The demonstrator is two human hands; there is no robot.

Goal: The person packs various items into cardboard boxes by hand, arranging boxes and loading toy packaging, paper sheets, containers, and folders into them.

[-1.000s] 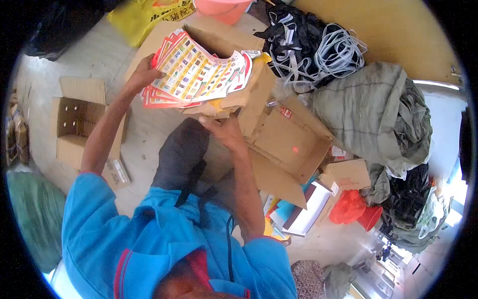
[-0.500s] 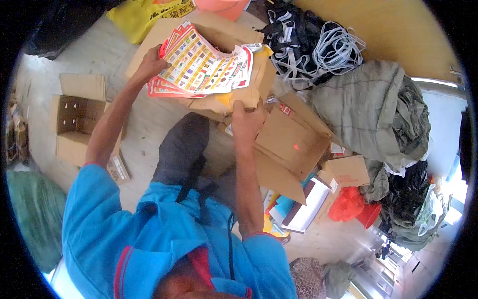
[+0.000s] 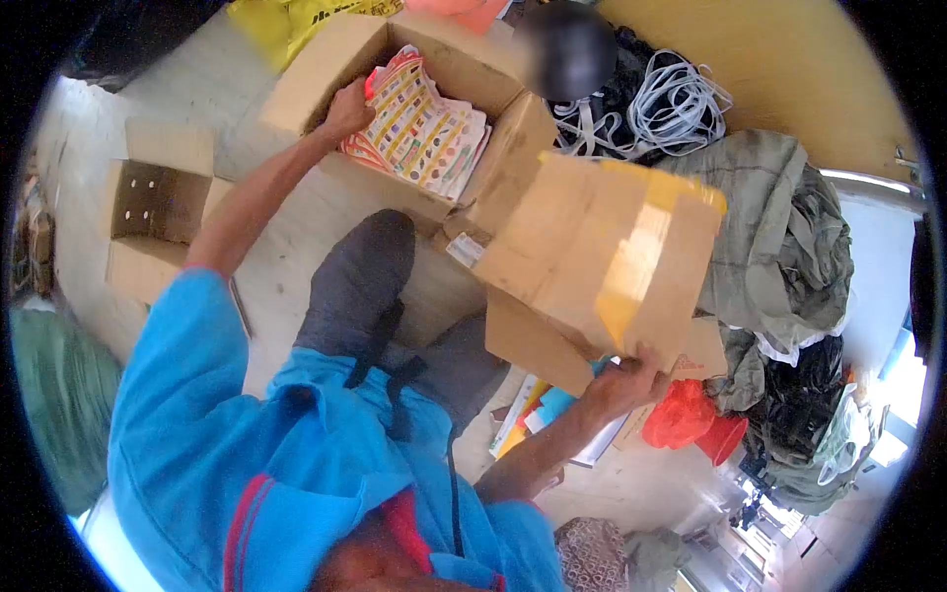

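Observation:
My left hand (image 3: 350,109) is closed on the left edge of a stack of printed leaflets (image 3: 424,128), red-edged with rows of small pictures. The leaflets sit inside an open cardboard box (image 3: 318,69). Low on the right, my right hand (image 3: 631,380) grips the near edge of a taped cardboard piece (image 3: 567,247), with yellow tape along its right side. This piece is tilted over another open carton (image 3: 528,340) and hides most of it. Whether it is a whole box or a flattened one, I cannot tell.
A small open box (image 3: 163,202) stands on the floor at left. White straps (image 3: 681,104) lie coiled beside a grey-green sack (image 3: 779,227) at right. Red plastic bags (image 3: 681,414) and a red container (image 3: 725,437) are below it. A yellow bag (image 3: 316,30) lies at the top.
The leaflets have gone down into the box, still in my left hand. My right hand has swung the taped cardboard out from under them, to the right and towards me.

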